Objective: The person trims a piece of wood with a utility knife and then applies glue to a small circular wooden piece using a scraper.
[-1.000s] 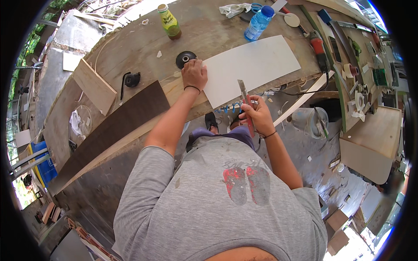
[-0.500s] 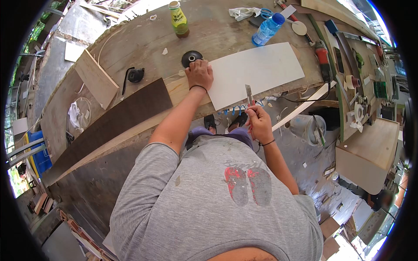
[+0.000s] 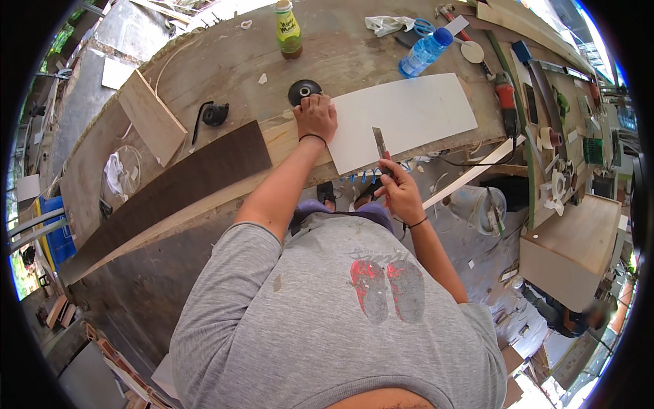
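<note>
My left hand [image 3: 315,117] lies flat on the left end of a white sheet [image 3: 409,109], its fingertips at the rim of a black round disc [image 3: 304,91] with a hole in its middle. Closed around a red and grey utility knife [image 3: 381,144] is my right hand [image 3: 402,193], in front of the sheet's near edge. The knife's metal end points away from me, over the sheet. To the left of the sheet, a long dark brown strip [image 3: 197,187] lies on a pale wooden board [image 3: 283,140].
On the wooden bench stand a green-labelled bottle [image 3: 289,31] and a blue-capped bottle [image 3: 426,52]. A black tape measure [image 3: 215,114] lies left, and a red power tool [image 3: 505,102] with a cord lies right. A bucket [image 3: 480,204] stands on the floor.
My right hand has turned the knife, and its metal end has moved left and a little farther away over the sheet. My left hand stays in place on the sheet.
</note>
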`<state>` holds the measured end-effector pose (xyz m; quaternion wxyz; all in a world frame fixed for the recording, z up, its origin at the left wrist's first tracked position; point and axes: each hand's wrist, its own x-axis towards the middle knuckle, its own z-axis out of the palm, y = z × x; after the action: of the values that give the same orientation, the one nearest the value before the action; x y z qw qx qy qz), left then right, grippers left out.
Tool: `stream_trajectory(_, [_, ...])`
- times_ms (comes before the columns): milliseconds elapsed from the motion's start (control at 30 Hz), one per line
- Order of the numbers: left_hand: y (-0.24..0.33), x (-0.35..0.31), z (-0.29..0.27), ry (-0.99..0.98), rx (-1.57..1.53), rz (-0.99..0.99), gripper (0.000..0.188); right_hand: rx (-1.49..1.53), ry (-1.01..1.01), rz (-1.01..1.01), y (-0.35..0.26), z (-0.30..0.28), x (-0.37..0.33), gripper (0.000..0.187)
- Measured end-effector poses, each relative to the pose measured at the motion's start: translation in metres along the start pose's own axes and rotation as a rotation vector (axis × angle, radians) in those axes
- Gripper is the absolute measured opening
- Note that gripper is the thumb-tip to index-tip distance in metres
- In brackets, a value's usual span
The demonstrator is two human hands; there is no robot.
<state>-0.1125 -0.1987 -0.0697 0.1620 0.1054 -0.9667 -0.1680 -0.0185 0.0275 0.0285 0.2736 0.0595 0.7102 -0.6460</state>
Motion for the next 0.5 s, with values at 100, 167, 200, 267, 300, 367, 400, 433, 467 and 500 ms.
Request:
stream_trajectory(100, [0.000, 0.000, 0.001, 0.004, 0.007, 0.001, 0.021, 0.069, 0.074, 0.043, -0.015, 0.009, 0.000, 0.015])
stream_trajectory(167, [0.000, 0.000, 0.001, 0.003, 0.007, 0.004, 0.021, -0.034, 0.081, 0.029, -0.017, 0.009, 0.006, 0.012])
stream_trajectory(200, [0.000, 0.000, 0.001, 0.003, 0.008, 0.002, 0.021, -0.134, 0.092, 0.016, -0.017, 0.008, 0.009, 0.012])
stream_trajectory(267, [0.000, 0.000, 0.000, -0.014, 0.005, 0.008, 0.021, -0.159, 0.093, -0.027, -0.018, 0.009, 0.015, 0.015])
stream_trajectory(300, [0.000, 0.000, 0.000, -0.012, 0.006, 0.004, 0.021, -0.185, 0.093, -0.071, -0.019, 0.010, 0.018, 0.019])
stream_trajectory(367, [-0.001, 0.000, 0.002, -0.008, 0.017, -0.002, 0.021, -0.203, 0.076, -0.033, -0.025, 0.009, 0.018, 0.014])
stream_trajectory(400, [-0.001, 0.000, 0.002, -0.006, 0.016, -0.004, 0.021, -0.219, 0.063, 0.007, -0.027, 0.008, 0.019, 0.012])
stream_trajectory(433, [-0.001, 0.000, 0.002, -0.009, 0.012, 0.000, 0.021, -0.222, 0.063, 0.006, -0.025, 0.008, 0.021, 0.012])
stream_trajectory(467, [-0.001, 0.001, 0.002, -0.011, 0.009, 0.004, 0.021, -0.248, 0.057, -0.069, -0.021, 0.007, 0.024, 0.010])
stream_trajectory(500, [-0.001, 0.000, 0.002, -0.010, 0.008, 0.002, 0.021, -0.274, 0.051, -0.143, -0.020, 0.007, 0.025, 0.009])
